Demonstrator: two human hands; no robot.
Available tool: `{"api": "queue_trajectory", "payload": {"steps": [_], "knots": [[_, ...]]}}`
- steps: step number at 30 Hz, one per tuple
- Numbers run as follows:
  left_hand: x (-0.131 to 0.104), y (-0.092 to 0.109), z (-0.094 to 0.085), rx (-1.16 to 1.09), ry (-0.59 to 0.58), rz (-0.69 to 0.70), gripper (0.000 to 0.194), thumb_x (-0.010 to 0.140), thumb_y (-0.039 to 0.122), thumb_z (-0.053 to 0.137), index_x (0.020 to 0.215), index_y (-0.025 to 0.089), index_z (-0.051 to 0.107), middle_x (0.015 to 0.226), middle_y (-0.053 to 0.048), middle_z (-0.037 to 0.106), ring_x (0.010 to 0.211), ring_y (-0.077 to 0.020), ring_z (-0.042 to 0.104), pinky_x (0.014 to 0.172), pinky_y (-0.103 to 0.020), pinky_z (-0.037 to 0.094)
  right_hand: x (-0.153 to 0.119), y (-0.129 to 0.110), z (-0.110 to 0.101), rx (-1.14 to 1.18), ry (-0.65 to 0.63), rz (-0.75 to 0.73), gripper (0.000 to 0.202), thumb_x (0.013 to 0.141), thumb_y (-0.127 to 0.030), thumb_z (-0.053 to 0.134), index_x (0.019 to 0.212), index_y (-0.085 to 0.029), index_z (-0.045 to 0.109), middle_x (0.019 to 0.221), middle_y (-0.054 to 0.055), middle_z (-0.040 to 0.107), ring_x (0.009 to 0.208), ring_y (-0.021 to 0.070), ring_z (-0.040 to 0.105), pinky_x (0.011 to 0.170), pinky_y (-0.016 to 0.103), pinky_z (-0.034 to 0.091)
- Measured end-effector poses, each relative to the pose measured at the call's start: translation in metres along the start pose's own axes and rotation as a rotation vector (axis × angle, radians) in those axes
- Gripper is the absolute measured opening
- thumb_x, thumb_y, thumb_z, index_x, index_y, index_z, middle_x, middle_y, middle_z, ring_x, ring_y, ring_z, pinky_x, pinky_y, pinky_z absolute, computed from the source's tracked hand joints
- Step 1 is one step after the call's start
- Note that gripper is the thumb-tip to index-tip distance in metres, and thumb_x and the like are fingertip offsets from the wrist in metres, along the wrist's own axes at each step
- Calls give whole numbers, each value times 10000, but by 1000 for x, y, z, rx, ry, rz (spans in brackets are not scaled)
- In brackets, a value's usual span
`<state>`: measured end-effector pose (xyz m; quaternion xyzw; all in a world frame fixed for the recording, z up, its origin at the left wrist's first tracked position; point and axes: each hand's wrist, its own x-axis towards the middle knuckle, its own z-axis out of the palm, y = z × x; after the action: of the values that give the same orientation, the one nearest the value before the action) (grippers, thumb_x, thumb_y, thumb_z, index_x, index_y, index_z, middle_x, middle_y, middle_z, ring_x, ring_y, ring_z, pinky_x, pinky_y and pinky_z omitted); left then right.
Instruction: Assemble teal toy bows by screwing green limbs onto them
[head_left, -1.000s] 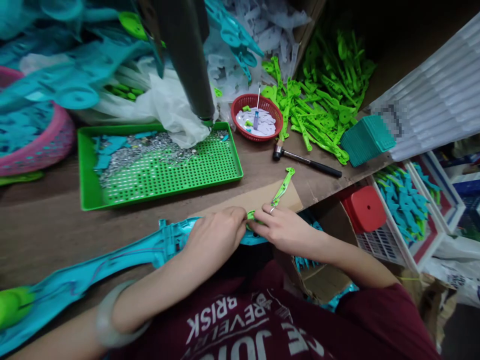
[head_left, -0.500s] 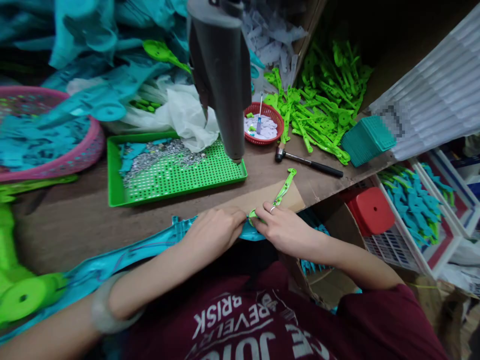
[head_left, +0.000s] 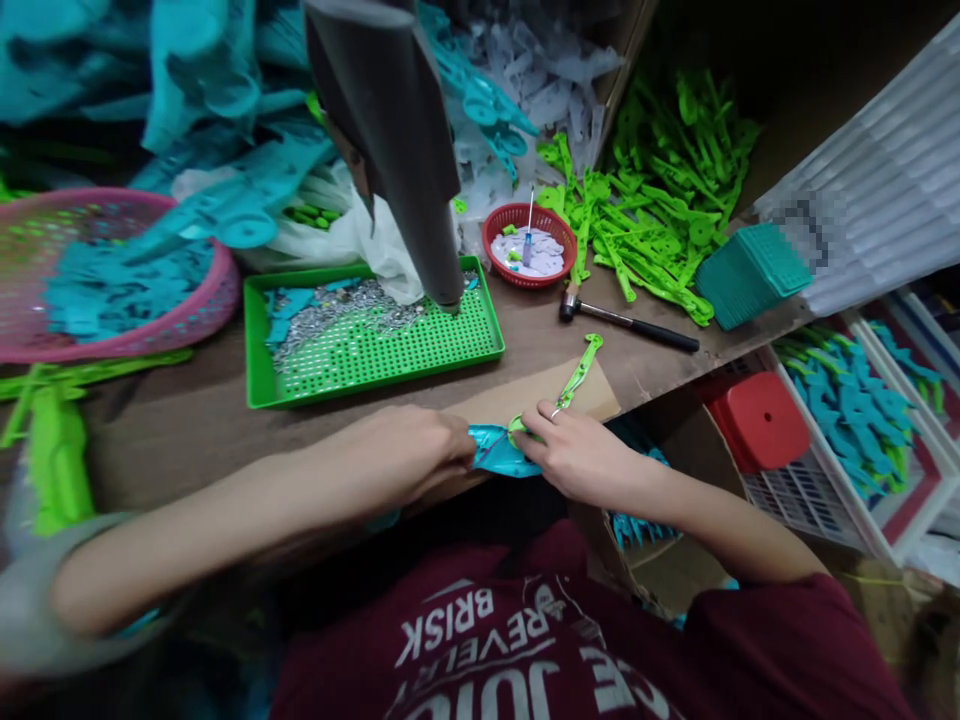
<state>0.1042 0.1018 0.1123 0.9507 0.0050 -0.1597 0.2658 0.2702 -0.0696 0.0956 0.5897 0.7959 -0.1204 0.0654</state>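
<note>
My left hand [head_left: 427, 445] is closed round the left part of a blue plastic piece [head_left: 504, 455] at the table's front edge. My right hand [head_left: 574, 445], with a ring on one finger, pinches the round end of a green plastic strip [head_left: 581, 370] against the right part of the blue piece. The strip's far end rests over a brown cardboard sheet [head_left: 600, 395]. A thin dark wire seems to run across the blue piece. My fingers hide part of the joint between the green and blue pieces.
A dark machine arm [head_left: 397, 140] hangs over a green tray [head_left: 337, 385] of small metal parts. A hammer [head_left: 630, 323] lies right of a red basket [head_left: 499, 265] with a screwdriver [head_left: 528, 245]. Left is a pink basket [head_left: 217, 300]; green parts [head_left: 660, 220] pile up at the back right.
My left hand has shifted left along the blue piece, uncovering its middle, and the forearm is flatter. The long blue part and big green piece at lower left have moved. The view has shifted slightly.
</note>
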Motion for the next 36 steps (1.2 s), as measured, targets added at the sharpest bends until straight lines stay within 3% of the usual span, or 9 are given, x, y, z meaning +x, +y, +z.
{"api": "queue_trajectory", "payload": {"steps": [2,4,11,19,23,32,36], "knots": [[12,-4,-5,83,-131,31,183,944,218,558,861,217,721,801,-22,700,652,-158,614,573,-264,362,0,0,1,8,6,3,247,982,-128,453,1146,-71,629,1038,154,582,1035,275,527,798,411,519],[23,-8,-7,155,-174,64,150,930,188,570,872,214,705,840,-21,669,633,-146,577,541,-271,313,-1,0,2,17,13,4,249,977,-126,461,1154,-73,627,1037,154,580,1039,277,523,797,413,515],[41,-19,-4,156,-129,253,163,828,73,623,729,201,640,776,14,555,543,-114,420,497,-304,229,-1,2,3,63,13,17,277,984,-137,434,1177,-81,625,1053,156,578,1033,283,520,802,428,514],[34,-28,-4,159,9,314,202,889,120,590,715,218,623,769,8,564,606,-133,463,561,-314,275,1,4,3,62,-3,1,275,983,-133,431,1167,-77,628,1060,159,585,1033,283,529,792,422,517],[39,-35,-5,130,-25,379,184,905,122,576,767,218,650,788,2,577,598,-134,461,549,-313,278,1,3,3,63,-6,5,255,987,-145,445,1154,-87,629,1042,150,584,1014,270,530,782,410,516],[53,-27,-10,181,-45,369,234,850,20,583,703,198,620,779,-9,596,664,-147,515,588,-306,315,-1,3,10,68,44,8,261,984,-143,437,1151,-87,630,1040,151,580,1009,273,519,794,416,506],[46,-24,-11,165,-10,321,211,874,70,591,713,203,611,758,3,583,600,-132,480,515,-312,248,-1,4,10,74,47,0,272,987,-142,425,1156,-80,629,1037,154,579,1002,277,525,789,417,504]]}}
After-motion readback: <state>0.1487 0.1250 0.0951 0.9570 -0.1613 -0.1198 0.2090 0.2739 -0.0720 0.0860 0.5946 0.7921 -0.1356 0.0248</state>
